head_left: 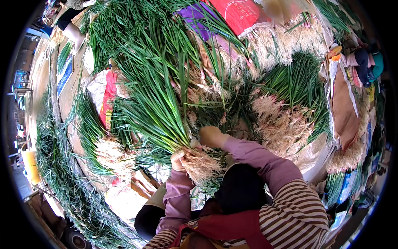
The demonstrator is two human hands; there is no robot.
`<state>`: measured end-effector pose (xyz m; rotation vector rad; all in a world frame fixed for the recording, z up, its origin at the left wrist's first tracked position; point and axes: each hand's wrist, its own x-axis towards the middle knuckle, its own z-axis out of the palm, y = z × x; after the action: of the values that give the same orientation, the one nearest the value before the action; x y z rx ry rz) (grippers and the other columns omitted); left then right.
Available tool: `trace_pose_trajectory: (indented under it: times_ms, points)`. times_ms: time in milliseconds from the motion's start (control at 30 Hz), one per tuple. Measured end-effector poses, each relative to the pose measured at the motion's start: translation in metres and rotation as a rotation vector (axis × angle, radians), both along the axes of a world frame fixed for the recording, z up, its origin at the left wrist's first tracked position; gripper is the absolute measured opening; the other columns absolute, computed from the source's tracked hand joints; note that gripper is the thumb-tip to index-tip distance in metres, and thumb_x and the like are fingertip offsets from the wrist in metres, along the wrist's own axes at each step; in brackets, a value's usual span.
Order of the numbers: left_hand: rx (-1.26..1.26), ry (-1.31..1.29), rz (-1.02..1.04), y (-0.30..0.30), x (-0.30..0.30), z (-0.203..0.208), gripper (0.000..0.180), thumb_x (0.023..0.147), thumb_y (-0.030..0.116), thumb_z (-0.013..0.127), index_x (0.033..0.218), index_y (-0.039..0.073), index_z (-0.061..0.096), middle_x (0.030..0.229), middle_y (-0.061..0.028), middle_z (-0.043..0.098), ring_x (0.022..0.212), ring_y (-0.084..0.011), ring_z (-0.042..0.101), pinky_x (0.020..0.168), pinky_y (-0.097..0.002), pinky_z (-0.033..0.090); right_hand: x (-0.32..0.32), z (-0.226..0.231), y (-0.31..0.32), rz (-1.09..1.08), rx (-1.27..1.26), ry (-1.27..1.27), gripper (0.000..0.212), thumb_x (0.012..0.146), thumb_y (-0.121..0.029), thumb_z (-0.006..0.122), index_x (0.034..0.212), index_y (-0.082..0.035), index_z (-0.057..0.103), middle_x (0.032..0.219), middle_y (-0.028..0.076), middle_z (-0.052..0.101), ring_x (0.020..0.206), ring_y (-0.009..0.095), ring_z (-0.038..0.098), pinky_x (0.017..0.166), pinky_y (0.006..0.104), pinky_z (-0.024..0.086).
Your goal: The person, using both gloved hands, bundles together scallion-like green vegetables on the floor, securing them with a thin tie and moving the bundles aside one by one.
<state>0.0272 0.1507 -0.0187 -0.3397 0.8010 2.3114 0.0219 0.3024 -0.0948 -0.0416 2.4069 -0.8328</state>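
Observation:
My left hand (178,161) is closed round the base of a large bunch of green onions (168,120), just above its pale, stringy roots (201,165). The long green leaves fan out up and to the left. At the right side of the bunch, by the white stalks, my right hand (210,137) is curled with its back showing; its fingertips and whatever they grip are hidden. Beyond both hands lies a big loose heap of green onions (145,54), some with roots pointing toward me.
Bundled green onions with roots toward me lie at the right (284,120) and left (116,155). A red sack (238,16) covers more onions at the back. Leaf trimmings (70,186) line the left side. Other people sit at the far left (74,35) and right (362,64).

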Motion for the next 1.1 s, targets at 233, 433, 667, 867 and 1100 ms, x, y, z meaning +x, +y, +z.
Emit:
trace_pose_trajectory:
  times_ms: [233,433,667,867,1100]
  points:
    - [0.373,0.386,0.078,-0.002,-0.024,0.022,0.053,0.066,0.021,0.068,0.109,-0.003,0.048,0.078,-0.0054,0.056,0.065,-0.0108,0.049,0.064,-0.0253,0.040,0.044,0.010,0.069,-0.492,-0.146,0.249,0.013,0.078,-0.014,0.058,0.087,-0.005,0.064,0.078,0.012,0.064,0.068,0.024,0.061,0.064,0.0348,0.047]
    - [0.051,0.017,-0.034,0.005,-0.002,-0.002,0.053,0.061,0.026,0.067,0.106,0.003,0.050,0.081,-0.0093,0.056,0.071,-0.0217,0.053,0.070,-0.0325,0.047,-0.009,0.004,0.112,-0.941,-0.658,0.074,0.021,0.080,0.000,0.059,0.101,0.005,0.058,0.081,0.005,0.060,0.075,0.014,0.055,0.069,0.0253,0.045]
    - [0.032,-0.152,-0.152,0.002,0.006,-0.004,0.057,0.062,0.019,0.067,0.113,-0.004,0.050,0.101,-0.0246,0.058,0.091,-0.0351,0.059,0.083,-0.0453,0.049,0.001,0.068,0.065,-0.528,-0.700,0.153,0.011,0.082,-0.008,0.061,0.086,0.002,0.063,0.075,0.008,0.062,0.066,0.015,0.059,0.061,0.0287,0.046]
    - [0.129,-0.159,-0.071,0.003,0.006,-0.004,0.035,0.066,0.016,0.066,0.091,-0.007,0.058,0.103,-0.0272,0.057,0.093,-0.0375,0.058,0.087,-0.0489,0.046,0.000,0.083,0.055,-0.361,-0.316,0.416,0.011,0.081,-0.010,0.061,0.079,0.001,0.062,0.074,0.012,0.059,0.067,0.021,0.055,0.064,0.0288,0.045]
    - [0.132,-0.135,-0.049,0.002,0.007,-0.012,0.041,0.063,0.018,0.067,0.094,-0.008,0.059,0.103,-0.0270,0.057,0.090,-0.0371,0.058,0.083,-0.0465,0.048,-0.003,0.055,0.058,-0.252,-0.918,0.029,0.062,0.080,-0.030,0.066,0.127,-0.001,0.040,0.112,0.012,0.053,0.070,0.011,0.053,0.066,0.0245,0.046]
